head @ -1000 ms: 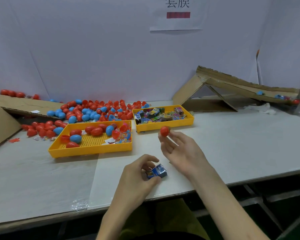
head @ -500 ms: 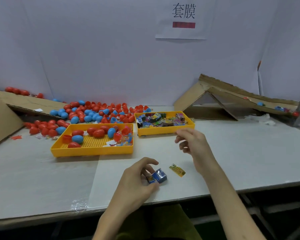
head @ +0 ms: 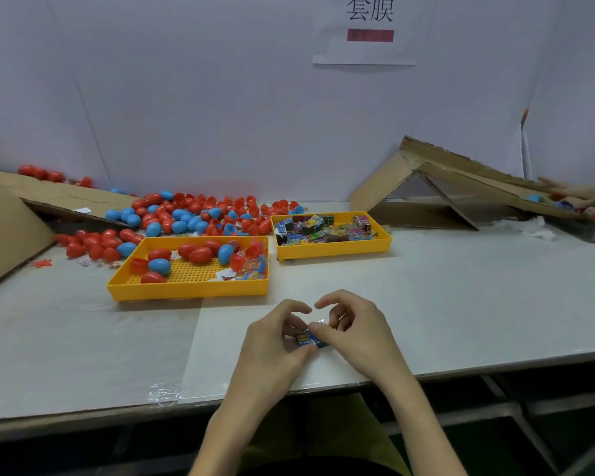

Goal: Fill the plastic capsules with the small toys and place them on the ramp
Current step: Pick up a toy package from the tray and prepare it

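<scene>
Pale grey table point(head: 443, 304), near edge: left hand point(head: 275, 341) and right hand point(head: 354, 334), fingers curled, both pinching blue toy packet point(head: 308, 338). Capsules point(head: 200, 214) heaped rear left. Cardboard ramp point(head: 468, 173) rear right. White wall point(head: 220, 97), paper sign point(head: 368, 49).

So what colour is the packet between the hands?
The packet is blue with a yellow patch; head view.

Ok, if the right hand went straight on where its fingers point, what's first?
The small blue toy packet that the right hand pinches, then probably the left hand gripping its other side.
</scene>
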